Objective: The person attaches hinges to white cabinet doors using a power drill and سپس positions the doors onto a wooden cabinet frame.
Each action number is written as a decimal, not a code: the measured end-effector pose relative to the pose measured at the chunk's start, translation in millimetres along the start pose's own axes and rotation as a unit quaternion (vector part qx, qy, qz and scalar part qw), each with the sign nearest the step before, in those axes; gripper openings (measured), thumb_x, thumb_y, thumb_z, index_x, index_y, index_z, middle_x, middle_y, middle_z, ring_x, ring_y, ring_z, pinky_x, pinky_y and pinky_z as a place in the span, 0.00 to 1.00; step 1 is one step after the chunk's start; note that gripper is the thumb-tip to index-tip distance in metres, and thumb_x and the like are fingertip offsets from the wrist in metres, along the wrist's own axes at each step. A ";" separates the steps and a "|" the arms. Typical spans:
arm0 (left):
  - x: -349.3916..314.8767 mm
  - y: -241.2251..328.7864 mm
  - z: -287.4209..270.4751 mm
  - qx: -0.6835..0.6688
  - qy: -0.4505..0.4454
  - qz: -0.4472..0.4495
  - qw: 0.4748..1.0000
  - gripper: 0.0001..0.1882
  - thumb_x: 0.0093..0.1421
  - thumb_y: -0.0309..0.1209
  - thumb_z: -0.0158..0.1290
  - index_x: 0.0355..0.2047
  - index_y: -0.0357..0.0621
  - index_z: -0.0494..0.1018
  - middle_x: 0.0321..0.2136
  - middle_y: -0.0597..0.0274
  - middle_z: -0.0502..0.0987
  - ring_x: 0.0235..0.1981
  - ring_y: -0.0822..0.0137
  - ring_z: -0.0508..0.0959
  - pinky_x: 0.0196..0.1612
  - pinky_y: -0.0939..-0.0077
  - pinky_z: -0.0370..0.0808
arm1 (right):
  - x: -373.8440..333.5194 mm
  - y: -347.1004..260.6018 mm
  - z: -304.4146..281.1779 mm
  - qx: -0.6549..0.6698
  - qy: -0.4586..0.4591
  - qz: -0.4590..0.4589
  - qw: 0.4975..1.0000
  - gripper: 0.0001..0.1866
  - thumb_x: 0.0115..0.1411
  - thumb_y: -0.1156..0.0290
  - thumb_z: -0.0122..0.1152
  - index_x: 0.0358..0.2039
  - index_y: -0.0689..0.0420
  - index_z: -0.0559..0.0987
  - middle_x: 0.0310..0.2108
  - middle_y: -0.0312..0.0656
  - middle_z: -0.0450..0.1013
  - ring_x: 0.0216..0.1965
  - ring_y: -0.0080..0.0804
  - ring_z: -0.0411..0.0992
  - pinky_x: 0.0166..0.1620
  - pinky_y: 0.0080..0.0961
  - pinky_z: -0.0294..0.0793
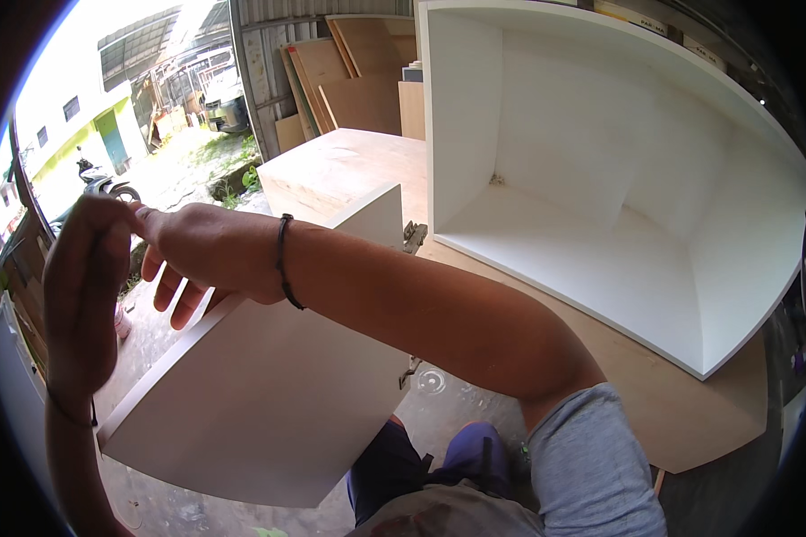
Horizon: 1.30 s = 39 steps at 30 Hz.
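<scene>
At the left, my left hand [88, 286] is raised with its fingers bent over and pressed together. My right hand [208, 249] reaches across to it; its thumb and forefinger meet the left fingertips in a pinch, while the other fingers hang down loosely. Whatever lies between the fingertips is too small or hidden to make out. Below both hands, a white cabinet door panel [278, 394] stands tilted in front of me. Metal hinges [408, 371] sit on its right edge, one lower and one higher, just beyond my right forearm.
A white open-fronted cabinet box [591, 125] rests on a plywood surface [725, 412] to the right. Behind the panel is a pale wooden box or bench [331, 166]. Wooden boards [358, 85] lean on the corrugated wall. A motorbike [107, 186] stands outside, far left.
</scene>
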<state>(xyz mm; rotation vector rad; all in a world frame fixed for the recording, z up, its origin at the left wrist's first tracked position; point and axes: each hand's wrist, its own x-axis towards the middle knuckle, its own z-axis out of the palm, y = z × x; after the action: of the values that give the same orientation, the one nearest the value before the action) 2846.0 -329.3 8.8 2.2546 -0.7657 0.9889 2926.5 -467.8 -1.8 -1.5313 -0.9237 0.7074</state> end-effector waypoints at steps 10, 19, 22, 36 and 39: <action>34.9 -37.9 54.7 -0.131 0.142 0.105 0.975 0.07 0.63 0.29 0.43 0.37 0.39 0.68 0.31 0.68 0.70 0.28 0.83 0.66 0.34 0.86 0.65 | -2.9 11.9 -5.8 0.167 0.120 -0.082 0.975 0.26 0.64 0.49 0.25 0.36 0.57 0.67 0.33 0.42 0.67 0.35 0.33 0.70 0.31 0.35 0.74; 23.6 -21.9 67.1 -0.300 -0.078 0.081 0.947 0.09 0.57 0.31 0.52 0.33 0.39 0.66 0.25 0.67 0.66 0.27 0.76 0.64 0.34 0.81 0.62 | -4.1 33.7 -2.8 0.417 0.176 -0.273 0.849 0.22 0.66 0.53 0.27 0.36 0.56 0.67 0.29 0.35 0.64 0.30 0.22 0.65 0.35 0.18 0.69; 18.6 -30.3 73.9 -0.291 -0.152 0.094 0.940 0.08 0.52 0.28 0.55 0.31 0.42 0.68 0.24 0.65 0.67 0.27 0.74 0.66 0.32 0.79 0.63 | -10.0 45.4 2.4 0.540 0.203 -0.276 0.769 0.21 0.66 0.53 0.28 0.37 0.56 0.66 0.29 0.37 0.65 0.31 0.22 0.66 0.37 0.17 0.69; 24.8 -29.1 42.4 -0.163 -0.188 0.273 0.929 0.13 0.51 0.27 0.51 0.38 0.40 0.67 0.35 0.50 0.67 0.34 0.60 0.69 0.40 0.66 0.67 | -18.7 43.0 49.9 0.684 0.100 -0.299 0.657 0.17 0.66 0.54 0.33 0.37 0.52 0.67 0.26 0.30 0.64 0.23 0.14 0.58 0.25 0.12 0.60; 34.8 -24.1 54.7 -0.146 -0.302 0.280 0.899 0.21 0.51 0.15 0.45 0.47 0.37 0.60 0.42 0.51 0.63 0.41 0.58 0.66 0.46 0.67 0.64 | -25.8 43.1 40.1 0.696 0.140 -0.292 0.640 0.15 0.66 0.54 0.34 0.31 0.48 0.66 0.20 0.25 0.59 0.17 0.08 0.54 0.20 0.08 0.56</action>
<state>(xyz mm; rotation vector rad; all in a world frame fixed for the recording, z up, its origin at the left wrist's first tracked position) 2907.3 -359.4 -1.7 2.1048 -1.7759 0.3203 2886.8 -471.1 -52.3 0.1070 -0.3086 0.4225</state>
